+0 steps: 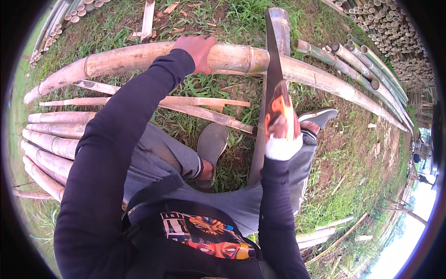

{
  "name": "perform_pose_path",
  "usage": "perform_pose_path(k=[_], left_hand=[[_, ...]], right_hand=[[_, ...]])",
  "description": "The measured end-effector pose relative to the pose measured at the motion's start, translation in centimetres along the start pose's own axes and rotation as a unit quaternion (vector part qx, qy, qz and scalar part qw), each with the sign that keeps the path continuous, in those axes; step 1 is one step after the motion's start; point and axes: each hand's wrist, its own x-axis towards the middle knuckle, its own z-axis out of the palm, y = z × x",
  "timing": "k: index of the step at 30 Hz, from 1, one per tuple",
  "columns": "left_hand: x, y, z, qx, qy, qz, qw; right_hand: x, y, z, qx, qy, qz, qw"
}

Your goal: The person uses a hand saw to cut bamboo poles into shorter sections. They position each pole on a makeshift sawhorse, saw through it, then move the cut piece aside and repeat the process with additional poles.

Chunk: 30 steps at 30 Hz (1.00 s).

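Note:
A thick bamboo pole lies crosswise in front of me and looks curved in this wide view. My left hand grips it from above, left of a node ring. In my right hand, with white cloth around the wrist, is a handsaw with an orange handle. Its dark blade stands across the pole just right of that node, touching or very near it; the depth of any cut does not show. A second bamboo piece runs underneath, away from me, beneath the crossing.
Split bamboo strips lie on the grass between the pole and my shoes. Several thick poles are at my left. More cut poles lie at the right, before a large stack of bamboo at the far right.

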Motion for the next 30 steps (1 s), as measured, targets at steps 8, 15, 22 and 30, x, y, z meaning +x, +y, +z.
perform_pose_path(k=[8, 15, 22, 30], left_hand=[[-0.3, 0.0, -0.6, -0.009, -0.002, 0.001, 1.0], [0.5, -0.7, 1.3, 0.001, 0.054, 0.023, 0.998], [-0.1, -0.1, 0.0, 0.009, 0.034, 0.012, 0.999], [0.3, -0.6, 0.8, 0.002, 0.045, 0.024, 0.999]], right_hand=[[-2.9, -0.7, -2.3, 0.015, -0.01, 0.06, 0.998], [-10.0, -3.4, -5.8, -0.066, -0.035, 0.013, 0.997], [4.6, 1.9, 1.7, 0.104, 0.012, 0.057, 0.993], [-13.8, -4.4, -8.0, -0.081, -0.001, 0.078, 0.994]])
